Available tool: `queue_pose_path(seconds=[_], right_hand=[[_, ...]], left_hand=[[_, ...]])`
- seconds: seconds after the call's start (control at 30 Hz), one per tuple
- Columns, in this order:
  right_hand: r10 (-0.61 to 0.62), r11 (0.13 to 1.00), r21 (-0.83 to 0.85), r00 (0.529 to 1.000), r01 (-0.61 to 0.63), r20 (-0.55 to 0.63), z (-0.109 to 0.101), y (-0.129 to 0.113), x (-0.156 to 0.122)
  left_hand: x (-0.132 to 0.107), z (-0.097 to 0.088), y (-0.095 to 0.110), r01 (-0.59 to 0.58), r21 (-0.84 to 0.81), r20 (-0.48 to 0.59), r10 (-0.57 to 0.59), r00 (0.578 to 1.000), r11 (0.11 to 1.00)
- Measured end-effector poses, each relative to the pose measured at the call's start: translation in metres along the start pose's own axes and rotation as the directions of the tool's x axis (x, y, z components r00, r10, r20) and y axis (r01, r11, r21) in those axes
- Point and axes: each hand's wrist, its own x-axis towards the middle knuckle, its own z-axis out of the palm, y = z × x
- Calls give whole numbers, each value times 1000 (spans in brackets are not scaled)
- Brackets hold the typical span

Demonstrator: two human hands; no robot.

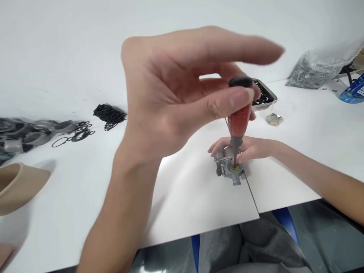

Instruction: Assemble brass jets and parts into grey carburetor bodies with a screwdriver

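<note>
My left hand (182,87) is raised large in front of the camera, its thumb and fingers pinching the red handle of a screwdriver (239,119); the index finger stretches out above. The screwdriver stands almost upright, its tip down at the yellowish round plate (234,167) inside a grey metal throttle body (227,172). Low on the table, my right hand (247,148) grips the throttle body from behind and from the right. The fine contact between tip and plate is too small to make out.
Behind the hands stands a metal tray (265,96) of small dark parts, with a clear container of small discs (274,119) nearby. Farther right lie a plastic bag (309,70) and a blue bottle (352,91). Black rubber rings (109,113), grey metal parts (34,132) and a beige ring (25,185) are left.
</note>
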Motion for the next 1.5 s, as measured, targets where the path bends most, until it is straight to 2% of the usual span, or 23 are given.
queue_pose_path(seconds=[0.13, 0.33, 0.5, 0.7, 0.87, 1.03, 1.23, 1.43, 1.5], right_hand=[[3, 1000, -13, 1000, -3, -1, 0, 0, 0], [17, 999, -28, 1000, -17, 4, -1, -2, 0], [14, 999, -38, 1000, -14, 1, -1, -2, -1], [8, 1000, -29, 1000, -8, 4, -1, -3, 0], [17, 1000, -26, 1000, -17, 2, 0, -4, -1], [6, 999, -32, 1000, -6, -3, 0, -2, 0], [14, 999, -30, 1000, -14, -1, -1, -3, -1], [2, 999, -39, 1000, -2, 1, -1, -2, -1], [0, 999, -36, 1000, 0, -1, -1, -1, -1]], left_hand=[[-1, 1, 5, 64, 15, 58, -64, 996, 998], [1, 8, 11, 22, -15, -41, -23, 999, 1000], [1, 7, 11, 70, -30, 41, -69, 997, 997], [2, 8, 11, 27, -38, -58, -29, 998, 999], [2, 7, 10, 101, -90, 60, -96, 994, 991], [2, 9, 13, 38, -43, -24, -39, 999, 998], [3, 6, 16, 85, -47, 32, -84, 996, 995], [2, 8, 8, 88, -18, -64, -89, 994, 996], [1, 6, 8, 99, -29, -50, -100, 994, 995]])
